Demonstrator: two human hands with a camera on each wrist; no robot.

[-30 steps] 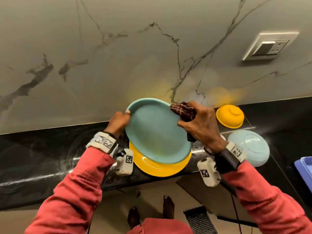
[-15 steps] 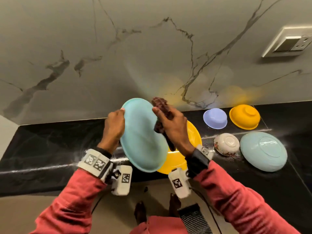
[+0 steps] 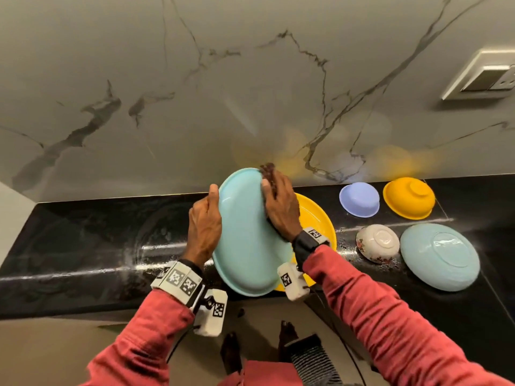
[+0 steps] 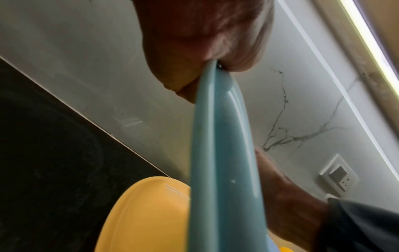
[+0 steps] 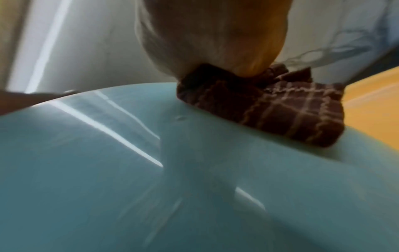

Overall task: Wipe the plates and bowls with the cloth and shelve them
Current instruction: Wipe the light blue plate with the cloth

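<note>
A light blue plate (image 3: 246,238) (image 4: 218,153) (image 5: 151,170) is held tilted on edge above the black counter (image 3: 83,246). My left hand (image 3: 204,227) (image 4: 202,51) grips its left rim, thumb on the front face. My right hand (image 3: 278,207) (image 5: 215,39) holds a dark brown checked cloth (image 3: 269,174) (image 5: 270,105) pressed against the plate's back near the top rim. A yellow plate (image 3: 317,218) (image 4: 142,214) lies on the counter under it. To the right, upside down, sit a lilac bowl (image 3: 359,199), a yellow bowl (image 3: 408,196), a white floral bowl (image 3: 377,243) and a second blue plate (image 3: 439,254).
A grey marble wall (image 3: 195,93) rises behind the counter, with a switch and socket plate (image 3: 485,76) at upper right. The counter surface looks wet near the bowls. My feet (image 3: 231,352) stand on the floor below the counter's front edge.
The blue plate has turned more upright, its face toward the left. My right hand with the cloth has slid from the plate's right edge round to its back near the top.
</note>
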